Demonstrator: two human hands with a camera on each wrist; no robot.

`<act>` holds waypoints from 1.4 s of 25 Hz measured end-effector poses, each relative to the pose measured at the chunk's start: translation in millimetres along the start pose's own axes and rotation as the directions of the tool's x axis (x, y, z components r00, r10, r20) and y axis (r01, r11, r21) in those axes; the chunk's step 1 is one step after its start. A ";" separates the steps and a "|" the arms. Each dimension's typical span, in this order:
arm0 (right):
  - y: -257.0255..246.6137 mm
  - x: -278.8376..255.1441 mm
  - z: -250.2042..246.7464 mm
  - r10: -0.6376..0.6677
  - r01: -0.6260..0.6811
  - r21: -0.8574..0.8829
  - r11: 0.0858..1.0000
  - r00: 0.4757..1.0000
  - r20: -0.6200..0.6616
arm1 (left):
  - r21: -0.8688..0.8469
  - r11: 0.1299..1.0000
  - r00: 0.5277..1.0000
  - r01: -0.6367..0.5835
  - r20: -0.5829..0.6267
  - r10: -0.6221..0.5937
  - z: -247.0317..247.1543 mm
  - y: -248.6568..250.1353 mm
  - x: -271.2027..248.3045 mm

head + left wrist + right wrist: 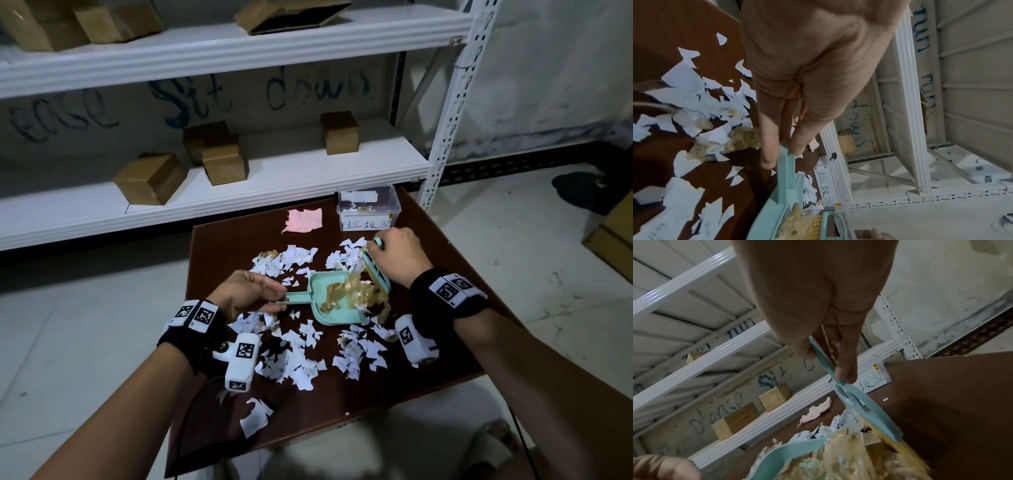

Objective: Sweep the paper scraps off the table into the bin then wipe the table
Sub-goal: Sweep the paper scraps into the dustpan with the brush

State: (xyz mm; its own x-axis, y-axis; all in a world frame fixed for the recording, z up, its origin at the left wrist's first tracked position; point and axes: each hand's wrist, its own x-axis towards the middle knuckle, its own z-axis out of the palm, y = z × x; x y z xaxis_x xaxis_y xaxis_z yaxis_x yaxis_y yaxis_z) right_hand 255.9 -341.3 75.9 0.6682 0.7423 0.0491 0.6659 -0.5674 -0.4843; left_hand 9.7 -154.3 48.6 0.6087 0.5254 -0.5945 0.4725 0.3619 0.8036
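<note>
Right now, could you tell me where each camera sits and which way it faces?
Head: on the head, looking down at the table; both forearms show.
Left wrist: along the left hand to the dustpan handle.
Right wrist: along the right hand to the brush.
All share the dustpan and labelled bin.

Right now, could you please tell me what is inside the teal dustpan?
The dustpan holds crumpled brownish tape and a few white paper scraps. Anything beneath the tape is covered.
</note>
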 end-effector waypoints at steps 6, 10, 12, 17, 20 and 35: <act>-11.0 -4.0 5.1 -0.069 0.073 0.110 0.991 0.997 -0.043 | -0.002 1.000 1.000 0.005 -0.016 -0.006 5.8 -6.1 4.3; -9.6 -1.0 3.6 -0.083 0.100 0.153 0.983 0.991 -0.108 | -0.018 0.999 0.999 0.027 -0.041 -0.028 6.6 -11.9 7.9; -7.5 1.6 -1.1 -0.075 0.102 0.191 0.976 0.986 -0.146 | -0.046 0.998 0.998 0.032 -0.048 -0.034 6.1 -14.1 8.7; 2.5 7.4 -22.6 0.023 0.070 0.311 0.948 0.958 -0.286 | -0.116 0.993 0.998 0.021 -0.058 -0.028 0.9 -16.8 12.6; 7.7 10.7 -34.4 0.072 0.061 0.363 0.930 0.937 -0.341 | -0.130 0.991 0.998 0.032 -0.041 -0.038 -2.3 -16.2 14.7; 38.9 18.0 -64.9 0.252 -0.001 0.505 0.863 0.867 -0.430 | -0.239 0.971 0.999 -0.010 -0.035 0.001 -10.5 3.8 8.3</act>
State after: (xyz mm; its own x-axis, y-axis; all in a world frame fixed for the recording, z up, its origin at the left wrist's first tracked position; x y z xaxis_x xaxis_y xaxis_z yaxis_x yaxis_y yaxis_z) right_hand 315.4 -373.1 114.7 0.8898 0.3474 0.2958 0.4068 -0.3100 -0.8593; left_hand 9.8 -140.4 47.1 0.5869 0.5522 -0.5921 0.3007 0.5303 0.7927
